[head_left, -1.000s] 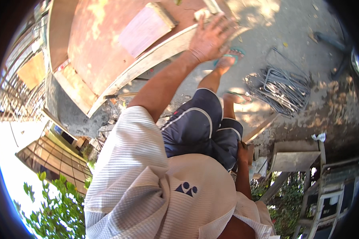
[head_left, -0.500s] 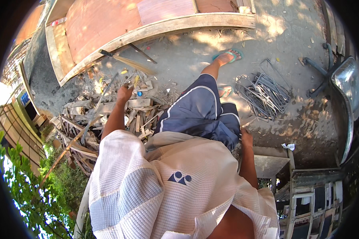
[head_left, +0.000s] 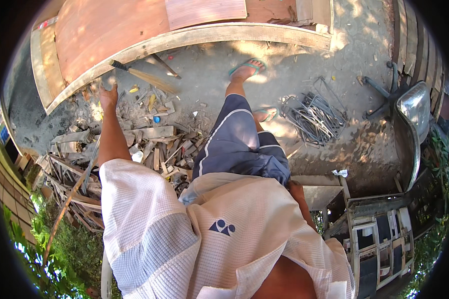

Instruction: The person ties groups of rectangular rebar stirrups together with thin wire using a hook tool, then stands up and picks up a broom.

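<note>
My left hand [head_left: 109, 94] reaches forward over the littered ground beside a long wooden edge beam. Its fingers are apart, and I see nothing in them. Closest to it is a stick broom [head_left: 149, 79] with pale bristles and a dark handle end [head_left: 117, 65], which meets the beam. The hand appears apart from the broom. My right hand [head_left: 295, 188] hangs low by the side of my dark shorts, in shadow. Its fingers are mostly hidden, so whether it holds anything does not show.
A wooden platform [head_left: 194, 36] with reddish boards lies ahead. Scrap wood [head_left: 154, 132] is heaped at left. To the right are a bundle of bent metal wire [head_left: 314, 118], an overturned chair [head_left: 411, 119] and a wooden frame [head_left: 384, 249]. My sandalled foot [head_left: 244, 71] is forward.
My left hand has moved forward and left, from above the scrap pile toward the broom's handle end. My right hand has drawn back beside the shorts. The whole view has shifted slightly.
</note>
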`<state>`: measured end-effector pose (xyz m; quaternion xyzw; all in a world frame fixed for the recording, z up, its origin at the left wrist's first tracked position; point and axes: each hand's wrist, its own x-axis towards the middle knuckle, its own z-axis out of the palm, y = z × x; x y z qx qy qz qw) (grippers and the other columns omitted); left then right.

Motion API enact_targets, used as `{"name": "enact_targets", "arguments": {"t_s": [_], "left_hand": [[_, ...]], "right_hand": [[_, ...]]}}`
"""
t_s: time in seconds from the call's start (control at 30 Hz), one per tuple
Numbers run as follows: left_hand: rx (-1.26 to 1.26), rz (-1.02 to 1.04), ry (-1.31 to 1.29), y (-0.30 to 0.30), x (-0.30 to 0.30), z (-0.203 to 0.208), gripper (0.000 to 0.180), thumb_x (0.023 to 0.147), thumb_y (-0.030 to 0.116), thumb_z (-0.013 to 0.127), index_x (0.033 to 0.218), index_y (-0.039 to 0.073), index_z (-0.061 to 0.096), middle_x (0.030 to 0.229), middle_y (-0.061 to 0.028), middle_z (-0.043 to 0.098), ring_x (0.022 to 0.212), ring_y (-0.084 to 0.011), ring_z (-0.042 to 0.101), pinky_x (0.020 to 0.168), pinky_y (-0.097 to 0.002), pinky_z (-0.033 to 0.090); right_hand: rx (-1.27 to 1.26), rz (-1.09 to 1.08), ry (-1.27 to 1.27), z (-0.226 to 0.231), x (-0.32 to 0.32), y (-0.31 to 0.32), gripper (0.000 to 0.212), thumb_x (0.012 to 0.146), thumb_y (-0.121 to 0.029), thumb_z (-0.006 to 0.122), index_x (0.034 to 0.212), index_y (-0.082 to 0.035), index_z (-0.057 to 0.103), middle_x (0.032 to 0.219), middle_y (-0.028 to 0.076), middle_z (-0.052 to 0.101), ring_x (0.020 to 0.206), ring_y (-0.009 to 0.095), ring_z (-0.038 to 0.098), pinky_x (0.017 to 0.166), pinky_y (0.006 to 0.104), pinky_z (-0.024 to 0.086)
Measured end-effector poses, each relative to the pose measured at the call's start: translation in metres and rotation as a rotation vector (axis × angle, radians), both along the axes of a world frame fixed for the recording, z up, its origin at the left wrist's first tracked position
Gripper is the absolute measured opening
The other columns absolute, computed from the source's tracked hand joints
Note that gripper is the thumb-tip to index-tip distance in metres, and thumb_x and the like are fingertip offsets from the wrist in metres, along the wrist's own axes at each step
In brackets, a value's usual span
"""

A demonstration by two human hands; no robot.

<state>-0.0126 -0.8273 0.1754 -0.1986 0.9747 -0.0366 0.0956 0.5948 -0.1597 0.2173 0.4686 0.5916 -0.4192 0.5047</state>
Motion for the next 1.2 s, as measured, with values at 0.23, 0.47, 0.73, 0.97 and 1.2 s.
{"name": "enact_targets", "arguments": {"t_s": [0.23,0.47,0.73,0.97,1.2], "left_hand": [[0.175,-0.001,0.04,0.038,-0.076,-0.04,0.084,0.082,0.048,0.071,0.146,0.002,0.041,0.143,-0.0268,0.047,0.133,-0.0397,0.046,0.11,-0.042,0.038],[0.049,-0.246,-0.149,-0.005,-0.092,-0.061,0.052,0.083,0.039,0.072,0.123,0.006,0.063,0.118,-0.0214,0.066,0.109,-0.0378,0.063,0.093,-0.0442,0.049],[-0.029,-0.256,-0.539,0.108,-0.054,0.109,0.047,0.085,0.047,0.066,0.1,0.004,0.075,0.09,-0.027,0.07,0.091,-0.0433,0.068,0.083,-0.0452,0.053],[-0.303,-0.269,-0.113,0.083,-0.036,0.41,0.049,0.092,0.045,0.061,0.104,-0.001,0.074,0.089,-0.019,0.073,0.08,-0.027,0.068,0.074,-0.0362,0.052],[-0.637,0.005,0.846,0.161,0.062,0.601,0.067,0.085,0.061,0.066,0.118,0.003,0.07,0.099,-0.0163,0.074,0.09,-0.0311,0.07,0.078,-0.0395,0.055]], "right_hand": [[0.12,-0.271,-0.29,0.014,-0.11,-0.027,0.037,0.088,-0.033,0.059,0.113,-0.006,0.065,0.095,0.006,0.068,0.074,0.02,0.065,0.061,0.0361,0.05],[0.15,-0.329,-0.228,0.002,-0.122,-0.013,0.038,0.088,-0.034,0.06,0.115,-0.008,0.064,0.093,0.004,0.067,0.073,0.017,0.064,0.061,0.0346,0.048],[0.152,-0.364,-0.039,-0.02,-0.103,-0.019,0.039,0.089,-0.035,0.064,0.115,-0.007,0.065,0.093,0.004,0.068,0.07,0.015,0.062,0.056,0.0301,0.046],[0.142,-0.357,-0.027,0.003,-0.11,-0.01,0.039,0.086,-0.031,0.063,0.116,-0.006,0.065,0.096,0.004,0.069,0.074,0.015,0.064,0.056,0.0298,0.046],[0.134,-0.386,0.203,0.019,-0.154,0.021,0.038,0.083,-0.029,0.065,0.115,-0.008,0.066,0.097,0.003,0.068,0.078,0.014,0.063,0.063,0.0302,0.047]]}}
